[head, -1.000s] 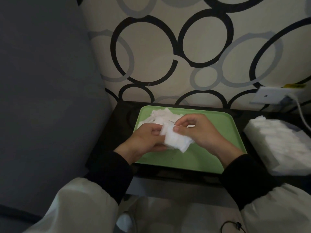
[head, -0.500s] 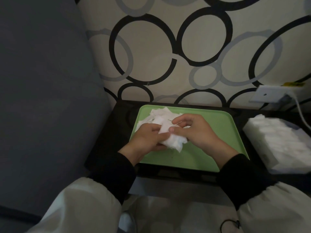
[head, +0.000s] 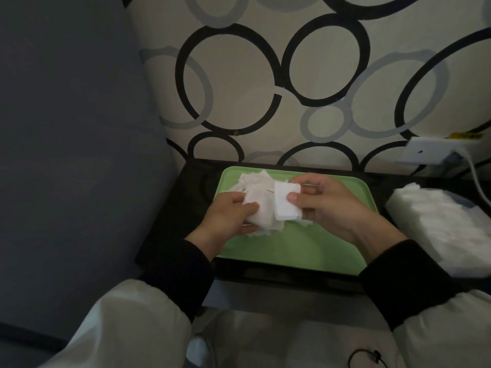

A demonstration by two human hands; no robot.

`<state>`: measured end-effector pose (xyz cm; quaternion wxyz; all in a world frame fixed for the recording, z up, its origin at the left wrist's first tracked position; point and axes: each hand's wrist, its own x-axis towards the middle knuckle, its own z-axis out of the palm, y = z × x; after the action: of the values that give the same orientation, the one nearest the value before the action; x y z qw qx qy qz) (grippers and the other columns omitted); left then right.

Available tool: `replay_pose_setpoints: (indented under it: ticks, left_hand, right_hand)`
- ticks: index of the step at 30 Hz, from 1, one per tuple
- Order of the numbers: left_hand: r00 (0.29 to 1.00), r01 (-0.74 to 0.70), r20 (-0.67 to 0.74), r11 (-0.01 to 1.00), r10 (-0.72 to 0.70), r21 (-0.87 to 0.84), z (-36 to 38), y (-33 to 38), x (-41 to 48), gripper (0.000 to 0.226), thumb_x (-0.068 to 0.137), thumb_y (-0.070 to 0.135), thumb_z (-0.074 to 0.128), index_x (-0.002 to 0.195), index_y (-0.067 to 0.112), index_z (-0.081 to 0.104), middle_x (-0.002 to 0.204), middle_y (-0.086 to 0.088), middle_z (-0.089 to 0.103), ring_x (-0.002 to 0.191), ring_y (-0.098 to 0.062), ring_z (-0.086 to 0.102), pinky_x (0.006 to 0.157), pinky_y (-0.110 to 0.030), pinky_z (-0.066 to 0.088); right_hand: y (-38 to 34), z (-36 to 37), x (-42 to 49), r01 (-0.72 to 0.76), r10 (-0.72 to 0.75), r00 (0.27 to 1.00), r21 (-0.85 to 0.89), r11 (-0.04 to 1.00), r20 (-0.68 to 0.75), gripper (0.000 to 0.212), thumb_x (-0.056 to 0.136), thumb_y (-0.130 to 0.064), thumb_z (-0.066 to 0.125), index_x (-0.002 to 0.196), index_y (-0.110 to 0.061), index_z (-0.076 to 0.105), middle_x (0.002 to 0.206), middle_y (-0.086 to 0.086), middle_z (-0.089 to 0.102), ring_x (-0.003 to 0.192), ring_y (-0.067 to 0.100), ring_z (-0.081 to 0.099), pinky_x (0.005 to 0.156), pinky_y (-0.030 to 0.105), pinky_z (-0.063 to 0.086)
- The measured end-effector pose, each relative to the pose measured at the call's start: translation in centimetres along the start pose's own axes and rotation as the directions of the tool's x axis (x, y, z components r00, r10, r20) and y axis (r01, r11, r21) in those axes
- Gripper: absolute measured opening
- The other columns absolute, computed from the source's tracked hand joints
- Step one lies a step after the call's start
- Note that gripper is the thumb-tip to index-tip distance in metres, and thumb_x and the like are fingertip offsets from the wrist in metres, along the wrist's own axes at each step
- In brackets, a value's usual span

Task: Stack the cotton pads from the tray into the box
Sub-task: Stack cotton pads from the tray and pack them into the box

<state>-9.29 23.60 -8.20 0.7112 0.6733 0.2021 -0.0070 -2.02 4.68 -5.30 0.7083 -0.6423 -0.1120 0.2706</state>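
Over the middle of the green tray (head: 292,251), the left hand (head: 228,221) grips a small stack of cotton pads (head: 261,211), fingers curled under it and thumb on top. The right hand (head: 326,205) pinches 1 pad (head: 285,201) between thumb and fingertips against that stack's right side. A loose pile (head: 252,179) lies at the tray's far left corner, so gathering looks unfinished. The box (head: 446,229), at the right edge of the table (head: 194,197), looks largely filled with pads; the held stack and the pile are left to move.
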Motion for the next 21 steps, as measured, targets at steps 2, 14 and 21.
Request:
replay_pose_setpoints:
  ticks: [2,14,21]
  left_hand:
    - [1.000,-0.011,0.012,1.000,0.011,-0.001,0.5,0.0,-0.1,0.018,0.095,0.010,0.063,0.112,0.006,0.069,0.111,-0.012,0.071,0.097,-0.027,0.071,0.066,-0.028,0.060]
    - [0.990,-0.042,0.130,0.999,0.046,-0.032,1.7,0.6,-0.8,0.013,0.096,0.016,0.064,0.105,0.016,0.072,0.099,-0.005,0.077,0.090,-0.019,0.075,0.070,-0.027,0.060]
    - [0.988,-0.011,0.153,0.999,0.018,-0.048,2.5,0.9,-1.0,0.019,0.101,0.028,0.057,0.099,0.017,0.072,0.095,-0.004,0.077,0.086,-0.019,0.075,0.070,-0.031,0.061]
  right_hand:
    - [0.4,1.0,0.1,-0.027,0.028,0.999,0.059,0.998,-0.022,0.020,0.081,0.010,0.068,0.091,-0.007,0.063,0.088,0.011,0.072,0.077,0.023,0.073,0.063,0.032,0.061]
    - [1.9,1.6,0.7,-0.012,-0.009,0.982,-0.111,0.994,-0.186,0.025,0.075,0.007,0.079,0.092,-0.002,0.063,0.084,0.014,0.062,0.066,0.020,0.071,0.057,0.029,0.059]
    - [2.2,0.8,0.2,-0.006,-0.076,0.967,-0.321,0.947,-0.242,0.028,0.073,-0.007,0.085,0.089,-0.007,0.062,0.080,0.009,0.060,0.063,0.020,0.067,0.054,0.030,0.057]
